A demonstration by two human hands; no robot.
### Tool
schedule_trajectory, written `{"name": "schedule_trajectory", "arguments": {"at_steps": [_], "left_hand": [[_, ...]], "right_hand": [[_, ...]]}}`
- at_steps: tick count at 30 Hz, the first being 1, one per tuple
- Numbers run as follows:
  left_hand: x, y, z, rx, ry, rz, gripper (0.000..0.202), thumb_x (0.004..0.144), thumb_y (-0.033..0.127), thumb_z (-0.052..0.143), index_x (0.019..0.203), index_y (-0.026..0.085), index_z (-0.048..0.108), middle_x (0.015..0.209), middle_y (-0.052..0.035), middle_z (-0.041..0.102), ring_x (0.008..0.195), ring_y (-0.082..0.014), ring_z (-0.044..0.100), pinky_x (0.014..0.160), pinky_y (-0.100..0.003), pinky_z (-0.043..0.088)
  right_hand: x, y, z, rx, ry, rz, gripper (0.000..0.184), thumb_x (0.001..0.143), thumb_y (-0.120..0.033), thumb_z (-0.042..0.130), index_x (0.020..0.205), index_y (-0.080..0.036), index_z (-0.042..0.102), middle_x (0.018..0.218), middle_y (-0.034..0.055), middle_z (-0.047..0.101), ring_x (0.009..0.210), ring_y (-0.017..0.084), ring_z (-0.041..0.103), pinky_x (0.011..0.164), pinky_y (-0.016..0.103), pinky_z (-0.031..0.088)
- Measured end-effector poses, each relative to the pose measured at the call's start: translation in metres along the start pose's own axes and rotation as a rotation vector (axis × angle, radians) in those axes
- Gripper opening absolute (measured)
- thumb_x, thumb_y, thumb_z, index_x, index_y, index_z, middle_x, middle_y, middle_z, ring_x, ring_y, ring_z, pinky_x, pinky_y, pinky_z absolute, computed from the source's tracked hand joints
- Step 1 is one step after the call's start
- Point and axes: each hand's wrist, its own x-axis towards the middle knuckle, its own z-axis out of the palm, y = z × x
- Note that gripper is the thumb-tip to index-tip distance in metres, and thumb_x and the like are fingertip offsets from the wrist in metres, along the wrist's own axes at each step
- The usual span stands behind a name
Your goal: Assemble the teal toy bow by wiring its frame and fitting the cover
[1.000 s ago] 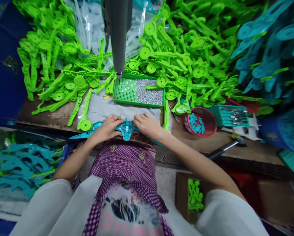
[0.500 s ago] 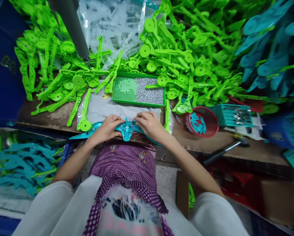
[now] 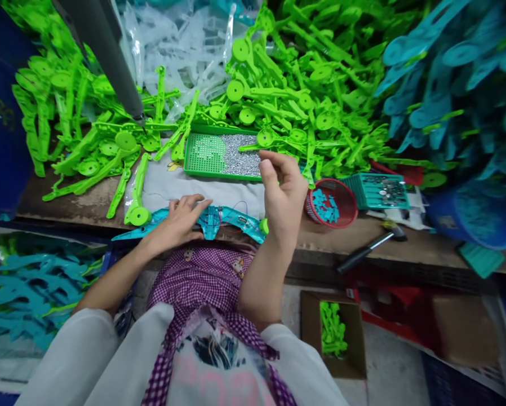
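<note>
A long blue plastic shell (image 3: 211, 225) lies along the front edge of the bench, thin wires and small fittings showing in its middle and right arm. Wrapped over its left arm, my left hand (image 3: 181, 220) has its fingers on top and the thumb at the near side. My right hand (image 3: 284, 192) is raised off the shell, in front of the right end of a green perforated tray (image 3: 189, 155) of small silvery screws (image 3: 240, 155). Its thumb and forefinger are drawn together; whatever may be between them is hidden or too small to name.
Lime-green plastic parts (image 3: 287, 90) heap up behind the tray. A power screwdriver (image 3: 118, 67) hangs at upper left. On the right are a red basket (image 3: 350, 217) of small blue pieces, a teal basket (image 3: 363, 192) of metal parts and a black-handled hammer (image 3: 358, 256).
My right hand has left the shell and risen toward the screw tray, uncovering the shell's right arm. My left hand stays on the shell. The view has shifted a little.
</note>
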Motion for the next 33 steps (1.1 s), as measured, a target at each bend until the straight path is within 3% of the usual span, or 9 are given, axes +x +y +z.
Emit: {"name": "schedule_trajectory", "arguments": {"at_steps": [4, 7, 11, 15, 17, 20, 25, 28, 33], "left_hand": [[0.006, 0.014, -0.01, -0.124, -0.123, 0.147, 0.099, 0.073, 0.053, 0.073, 0.15, 0.025, 0.017, 0.148, -0.0176, 0.033, 0.133, -0.0379, 0.032, 0.104, -0.053, 0.027], [0.028, 0.021, -0.012, -0.215, -0.131, 0.167, 0.096, 0.075, 0.064, 0.065, 0.149, 0.024, 0.021, 0.147, -0.017, 0.037, 0.132, -0.0356, 0.035, 0.104, -0.05, 0.026], [0.074, 0.034, -0.004, -0.165, -0.048, 0.127, 0.07, 0.085, 0.045, 0.064, 0.144, 0.021, 0.034, 0.131, -0.0153, 0.056, 0.122, -0.033, 0.045, 0.098, -0.048, 0.026], [0.104, 0.042, 0.001, -0.14, -0.139, 0.169, 0.058, 0.079, 0.019, 0.066, 0.134, 0.021, 0.047, 0.097, -0.005, 0.071, 0.106, -0.0287, 0.055, 0.092, -0.043, 0.026], [0.108, 0.042, -0.002, -0.136, -0.165, 0.141, 0.054, 0.077, 0.013, 0.064, 0.13, 0.019, 0.052, 0.084, -0.0021, 0.071, 0.098, -0.0271, 0.057, 0.088, -0.04, 0.027], [0.106, 0.041, -0.008, -0.105, -0.23, 0.07, 0.041, 0.075, 0.013, 0.062, 0.116, 0.017, 0.063, 0.078, -0.0022, 0.071, 0.091, -0.0256, 0.06, 0.083, -0.038, 0.028], [0.106, 0.038, -0.008, -0.192, -0.35, -0.019, 0.021, 0.081, 0.03, 0.063, 0.096, 0.02, 0.072, 0.077, -0.0018, 0.069, 0.079, -0.0197, 0.06, 0.074, -0.033, 0.03], [0.106, 0.03, -0.004, -0.257, -0.275, 0.008, 0.023, 0.084, 0.039, 0.063, 0.088, 0.018, 0.072, 0.086, -0.0049, 0.068, 0.083, -0.0192, 0.059, 0.073, -0.032, 0.032], [0.09, 0.015, 0.002, -0.202, -0.144, 0.069, 0.021, 0.087, 0.038, 0.061, 0.084, 0.019, 0.071, 0.086, -0.0044, 0.066, 0.091, -0.0213, 0.054, 0.082, -0.036, 0.031]], "right_hand": [[-0.019, 0.029, -0.018, -0.097, -0.041, 0.067, 0.021, 0.09, -0.036, 0.053, 0.096, -0.022, 0.068, 0.095, 0.0043, 0.068, 0.093, 0.017, 0.062, 0.085, 0.038, 0.05], [-0.048, 0.051, -0.035, -0.232, -0.063, 0.075, 0.021, 0.09, -0.034, 0.053, 0.095, -0.02, 0.068, 0.095, 0.0069, 0.067, 0.093, 0.019, 0.062, 0.085, 0.039, 0.05], [-0.086, 0.062, -0.046, -0.446, -0.076, -0.038, 0.025, 0.089, -0.032, 0.054, 0.109, -0.02, 0.065, 0.104, 0.0131, 0.064, 0.1, 0.024, 0.061, 0.088, 0.043, 0.049], [-0.116, 0.063, -0.04, -0.632, -0.343, -0.363, 0.03, 0.088, -0.028, 0.057, 0.117, -0.025, 0.062, 0.108, 0.0114, 0.066, 0.104, 0.024, 0.06, 0.097, 0.046, 0.041], [-0.123, 0.063, -0.036, -0.687, -0.457, -0.476, 0.029, 0.091, -0.025, 0.054, 0.119, -0.025, 0.061, 0.107, 0.0089, 0.069, 0.1, 0.021, 0.062, 0.096, 0.042, 0.039], [-0.122, 0.064, -0.031, -0.751, -0.504, -0.537, 0.031, 0.093, -0.024, 0.049, 0.123, -0.024, 0.059, 0.109, 0.0085, 0.07, 0.099, 0.018, 0.062, 0.092, 0.037, 0.037], [-0.109, 0.069, -0.035, -0.757, -0.546, -0.623, 0.029, 0.094, -0.023, 0.047, 0.119, -0.022, 0.062, 0.109, 0.0082, 0.07, 0.099, 0.018, 0.061, 0.092, 0.037, 0.034], [-0.104, 0.073, -0.039, -0.728, -0.601, -0.632, 0.031, 0.095, -0.021, 0.047, 0.123, -0.022, 0.06, 0.112, 0.0089, 0.069, 0.103, 0.019, 0.06, 0.09, 0.037, 0.037], [-0.098, 0.079, -0.039, -0.692, -0.71, -0.578, 0.037, 0.095, -0.019, 0.044, 0.129, -0.021, 0.057, 0.12, 0.0123, 0.065, 0.105, 0.022, 0.058, 0.078, 0.035, 0.044]]}}
